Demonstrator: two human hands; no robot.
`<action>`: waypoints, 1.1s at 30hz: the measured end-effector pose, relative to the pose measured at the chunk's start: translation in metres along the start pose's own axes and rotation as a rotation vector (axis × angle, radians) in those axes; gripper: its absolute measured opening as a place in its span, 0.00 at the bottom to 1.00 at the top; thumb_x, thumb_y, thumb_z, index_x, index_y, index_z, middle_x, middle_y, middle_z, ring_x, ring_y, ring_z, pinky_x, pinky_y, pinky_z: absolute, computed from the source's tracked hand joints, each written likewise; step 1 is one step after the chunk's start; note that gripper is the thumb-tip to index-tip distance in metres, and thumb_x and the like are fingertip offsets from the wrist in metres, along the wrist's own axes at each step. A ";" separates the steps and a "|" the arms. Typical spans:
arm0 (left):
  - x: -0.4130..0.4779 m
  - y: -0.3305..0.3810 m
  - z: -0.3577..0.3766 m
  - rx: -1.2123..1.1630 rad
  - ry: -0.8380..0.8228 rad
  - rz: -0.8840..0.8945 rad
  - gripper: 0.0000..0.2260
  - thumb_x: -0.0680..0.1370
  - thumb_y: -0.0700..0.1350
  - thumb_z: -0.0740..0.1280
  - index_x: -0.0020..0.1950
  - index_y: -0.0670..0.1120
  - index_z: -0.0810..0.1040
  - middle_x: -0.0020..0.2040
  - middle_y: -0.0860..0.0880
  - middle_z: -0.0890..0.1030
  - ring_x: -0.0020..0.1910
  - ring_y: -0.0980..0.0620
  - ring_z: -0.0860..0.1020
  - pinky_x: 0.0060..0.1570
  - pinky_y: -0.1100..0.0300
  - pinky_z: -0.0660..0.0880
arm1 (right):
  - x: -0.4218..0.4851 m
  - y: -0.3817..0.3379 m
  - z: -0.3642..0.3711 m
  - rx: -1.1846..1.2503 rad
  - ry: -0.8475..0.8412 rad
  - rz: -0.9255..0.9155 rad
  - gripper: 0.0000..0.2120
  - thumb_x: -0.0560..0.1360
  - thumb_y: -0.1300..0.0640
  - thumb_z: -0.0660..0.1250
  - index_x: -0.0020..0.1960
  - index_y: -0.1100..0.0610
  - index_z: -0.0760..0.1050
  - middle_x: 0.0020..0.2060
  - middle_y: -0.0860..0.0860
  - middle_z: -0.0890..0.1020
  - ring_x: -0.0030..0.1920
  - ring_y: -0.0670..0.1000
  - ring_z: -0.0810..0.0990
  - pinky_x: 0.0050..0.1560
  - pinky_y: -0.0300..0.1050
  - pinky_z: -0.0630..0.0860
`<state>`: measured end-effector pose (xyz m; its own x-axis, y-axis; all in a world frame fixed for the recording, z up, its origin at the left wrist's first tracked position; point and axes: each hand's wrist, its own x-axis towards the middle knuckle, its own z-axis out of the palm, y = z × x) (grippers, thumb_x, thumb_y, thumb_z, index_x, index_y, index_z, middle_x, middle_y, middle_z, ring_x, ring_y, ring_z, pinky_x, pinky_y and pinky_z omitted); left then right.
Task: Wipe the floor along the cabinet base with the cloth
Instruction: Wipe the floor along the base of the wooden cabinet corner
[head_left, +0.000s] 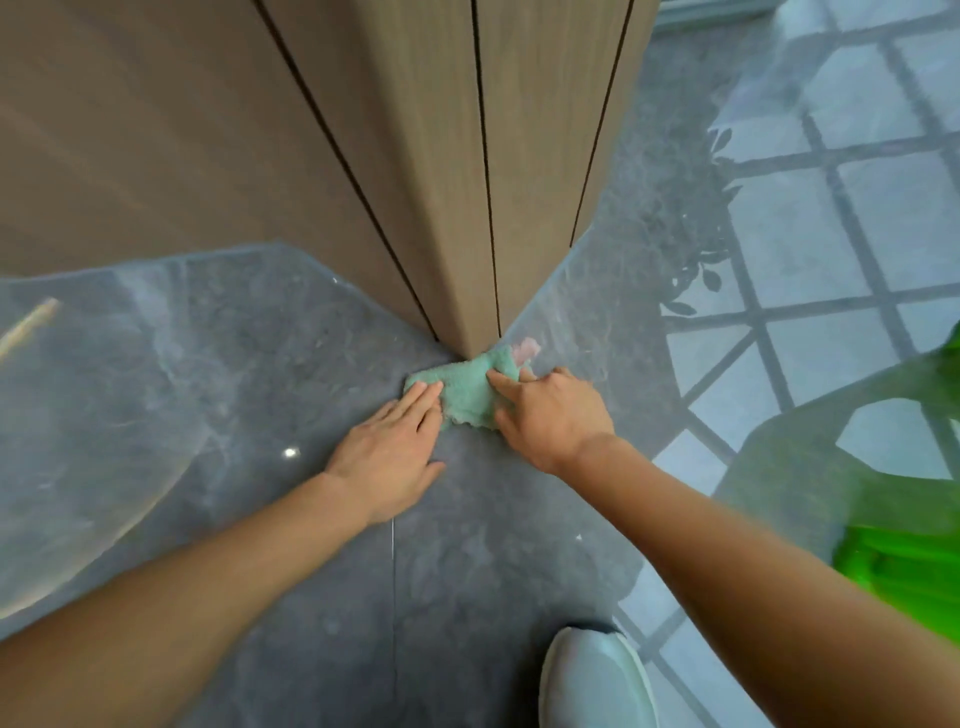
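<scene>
With the cloth (470, 391) bunched on the floor (249, 374) against the near corner of the cabinet (452, 182), left hand (387, 457) flat, fingers together, right hand (550, 415) spread pressing down, maintain edge contact.

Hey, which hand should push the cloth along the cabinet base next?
Probably the right hand: it lies over the cloth by the cabinet corner, while the left hand only touches its near edge.

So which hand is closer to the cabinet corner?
Right. The right hand presses on the cloth just right of the cabinet corner; the left hand lies lower left, only its fingertips on the cloth.
</scene>
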<state>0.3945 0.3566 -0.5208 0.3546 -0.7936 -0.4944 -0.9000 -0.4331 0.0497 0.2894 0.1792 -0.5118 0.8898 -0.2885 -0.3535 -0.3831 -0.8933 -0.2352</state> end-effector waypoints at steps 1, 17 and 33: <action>0.000 -0.008 0.000 -0.018 0.004 -0.029 0.33 0.79 0.57 0.56 0.78 0.41 0.52 0.80 0.46 0.48 0.78 0.50 0.46 0.76 0.55 0.49 | 0.001 -0.010 0.001 0.026 -0.005 -0.010 0.23 0.78 0.47 0.54 0.72 0.47 0.64 0.60 0.57 0.80 0.55 0.63 0.76 0.48 0.51 0.72; 0.059 -0.120 -0.051 0.074 -0.096 -0.395 0.31 0.79 0.59 0.49 0.79 0.50 0.44 0.79 0.47 0.57 0.78 0.39 0.43 0.75 0.42 0.47 | 0.097 -0.113 -0.001 0.072 -0.116 -0.010 0.30 0.79 0.53 0.54 0.78 0.59 0.49 0.73 0.57 0.66 0.67 0.61 0.71 0.60 0.51 0.71; 0.086 -0.198 -0.063 -0.013 -0.052 -0.623 0.30 0.79 0.51 0.54 0.79 0.48 0.46 0.79 0.47 0.57 0.78 0.40 0.40 0.73 0.38 0.46 | 0.168 -0.155 -0.019 0.067 -0.226 -0.122 0.36 0.80 0.51 0.55 0.78 0.55 0.37 0.79 0.54 0.51 0.76 0.57 0.58 0.70 0.53 0.63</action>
<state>0.6187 0.3473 -0.5186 0.7988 -0.3689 -0.4752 -0.5250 -0.8131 -0.2513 0.5032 0.2628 -0.5172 0.8552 -0.0893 -0.5106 -0.2991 -0.8895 -0.3455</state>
